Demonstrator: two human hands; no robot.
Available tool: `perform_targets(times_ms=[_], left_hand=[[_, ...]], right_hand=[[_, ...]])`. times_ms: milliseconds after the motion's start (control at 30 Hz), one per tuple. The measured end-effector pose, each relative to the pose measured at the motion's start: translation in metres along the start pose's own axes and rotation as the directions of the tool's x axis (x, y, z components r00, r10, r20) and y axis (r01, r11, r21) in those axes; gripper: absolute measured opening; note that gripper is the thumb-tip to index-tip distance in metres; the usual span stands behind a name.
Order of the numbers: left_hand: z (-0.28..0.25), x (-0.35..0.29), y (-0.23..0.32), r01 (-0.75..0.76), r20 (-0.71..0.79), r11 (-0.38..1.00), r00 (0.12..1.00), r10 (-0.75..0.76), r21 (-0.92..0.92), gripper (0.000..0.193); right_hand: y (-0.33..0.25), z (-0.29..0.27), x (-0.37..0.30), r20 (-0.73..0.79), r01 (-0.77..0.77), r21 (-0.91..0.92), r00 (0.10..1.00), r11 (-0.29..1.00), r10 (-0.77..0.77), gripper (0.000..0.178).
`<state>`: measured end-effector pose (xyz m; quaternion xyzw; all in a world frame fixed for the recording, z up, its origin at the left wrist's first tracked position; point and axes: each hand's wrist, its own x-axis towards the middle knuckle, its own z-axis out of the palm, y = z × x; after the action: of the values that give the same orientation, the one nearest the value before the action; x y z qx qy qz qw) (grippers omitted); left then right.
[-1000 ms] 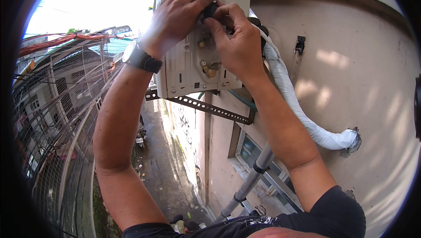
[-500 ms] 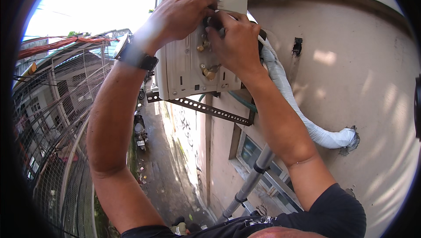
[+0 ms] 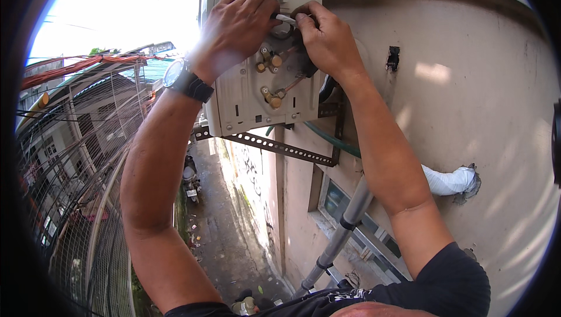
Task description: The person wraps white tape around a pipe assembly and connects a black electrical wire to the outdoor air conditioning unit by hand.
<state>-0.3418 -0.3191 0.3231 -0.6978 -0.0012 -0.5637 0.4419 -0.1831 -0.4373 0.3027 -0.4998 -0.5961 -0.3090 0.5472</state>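
Note:
An outdoor air-conditioner unit (image 3: 234, 101) hangs high in front of me. Before its side panel, my left hand (image 3: 242, 28) is closed in a pinch on one end of a thin white strip (image 3: 285, 19). The other end is pinched between the fingers of my right hand (image 3: 328, 36). Whether the strip is tape or cable, I cannot tell. Just below it curves a dark loop (image 3: 283, 32). Under my hands are an upper brass valve (image 3: 267, 61) and a lower brass valve (image 3: 273, 98), with copper pipes running right into black insulation (image 3: 305, 67).
A perforated metal bracket (image 3: 280, 146) carries the unit. White-wrapped piping (image 3: 447, 181) enters the wall (image 3: 467, 112) at right. A grey ladder rail (image 3: 336, 244) rises below me. Tangled cables and wire mesh (image 3: 82, 200) line the left, above a deep alley (image 3: 225, 229).
My hands have moved apart, the right one going up and to the right, exposing the white strip between them. The copper pipes show now, and my right arm hides more of the wrapped piping.

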Motion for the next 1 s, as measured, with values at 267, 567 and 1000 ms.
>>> perform_targets(times_ms=[267,567,1000], left_hand=[[0.007,0.001,0.001,-0.049,-0.045,0.997,0.998,0.052,0.065,0.022],[0.005,0.001,-0.002,0.005,-0.055,0.995,0.998,-0.01,-0.103,0.028],[-0.014,-0.024,-0.011,0.355,0.019,0.786,0.916,-0.401,-0.506,0.052]], right_hand=[[0.006,-0.004,0.026,0.3,-0.198,0.14,0.942,0.97,0.15,0.038],[-0.006,-0.013,0.054,0.429,-0.104,0.084,0.902,0.991,0.059,0.044],[-0.034,0.017,0.019,0.137,0.501,-0.426,0.859,0.753,-0.493,0.036]])
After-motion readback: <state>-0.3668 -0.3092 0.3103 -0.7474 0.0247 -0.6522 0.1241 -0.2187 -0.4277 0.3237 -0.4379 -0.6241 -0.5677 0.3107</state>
